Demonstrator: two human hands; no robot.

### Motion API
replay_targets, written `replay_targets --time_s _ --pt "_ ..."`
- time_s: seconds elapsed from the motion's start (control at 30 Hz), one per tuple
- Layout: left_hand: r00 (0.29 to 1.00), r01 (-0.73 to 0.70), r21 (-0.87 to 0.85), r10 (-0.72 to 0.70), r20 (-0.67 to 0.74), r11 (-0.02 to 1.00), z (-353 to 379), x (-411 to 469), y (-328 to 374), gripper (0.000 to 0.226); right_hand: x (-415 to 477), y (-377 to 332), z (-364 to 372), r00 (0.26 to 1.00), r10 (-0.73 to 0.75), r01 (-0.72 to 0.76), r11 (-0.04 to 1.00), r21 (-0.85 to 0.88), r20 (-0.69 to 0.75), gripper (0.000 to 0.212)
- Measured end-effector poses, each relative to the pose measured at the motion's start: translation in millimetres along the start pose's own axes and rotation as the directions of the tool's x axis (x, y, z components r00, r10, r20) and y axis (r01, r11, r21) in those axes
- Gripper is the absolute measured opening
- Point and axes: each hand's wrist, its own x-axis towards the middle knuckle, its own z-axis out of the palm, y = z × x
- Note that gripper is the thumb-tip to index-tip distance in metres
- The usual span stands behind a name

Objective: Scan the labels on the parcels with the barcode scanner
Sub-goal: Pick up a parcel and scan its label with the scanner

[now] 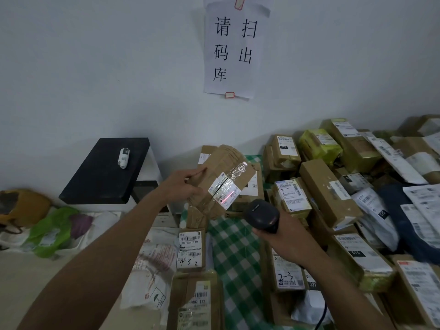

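My left hand (184, 185) grips a brown cardboard parcel (220, 169) by its left end and holds it tilted above the table. Its white label (223, 192), under shiny tape, faces down and to the right, and a red scan line lies across it. Just below and to the right, my right hand (283, 239) grips a black barcode scanner (263, 215), whose head points up at the label. The scanner's cable (321, 315) runs down past my right wrist.
Several labelled boxes and bags (333, 194) are piled at the right on a green checked cloth (234, 248). More parcels (190, 250) lie in front. A black-topped cabinet (104, 172) with a small white bottle (123, 158) stands at the left wall. A paper sign (229, 48) hangs above.
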Motion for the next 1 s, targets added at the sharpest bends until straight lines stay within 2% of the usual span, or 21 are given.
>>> replay_targets --time_s 0.63,0.8,0.9,1.0 --pt "0.997 0.056 0.011 -0.056 0.046 0.998 -1 4 -4 0.082 8 0 1 0.998 -0.002 0.009 0.994 -0.110 0.064 0.052" --pt "0.993 0.111 -0.126 -0.105 0.054 0.986 24 -10 -5 0.079 8 7 1 0.999 0.035 -0.035 0.999 0.005 0.008 0.046" --pt "0.980 0.177 -0.306 -0.140 0.138 0.935 60 -26 -13 0.069 6 17 1 0.998 0.051 -0.048 0.996 0.078 -0.041 0.045" --pt "0.953 0.280 -0.345 -0.216 0.213 0.896 100 -40 -25 0.070 4 27 1 0.994 0.089 -0.081 0.988 0.131 -0.057 0.039"
